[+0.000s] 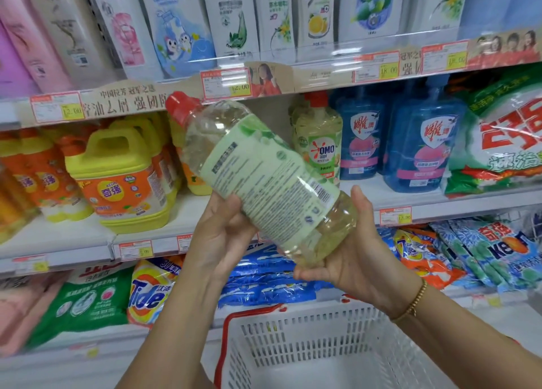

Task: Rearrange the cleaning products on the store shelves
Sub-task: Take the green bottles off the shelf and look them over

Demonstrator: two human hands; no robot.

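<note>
Detergent bottle (264, 180) tilted | left hand (218, 236) grips middle | right hand (352, 256) cups base

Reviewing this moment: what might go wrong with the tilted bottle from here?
The clear red-capped bottle of pale yellow liquid is tilted, with the left hand and right hand holding its lower half; the grip may slip, dropping it into the white plastic basket below. Reshelving it could knock the standing green-labelled OMO bottle.
</note>
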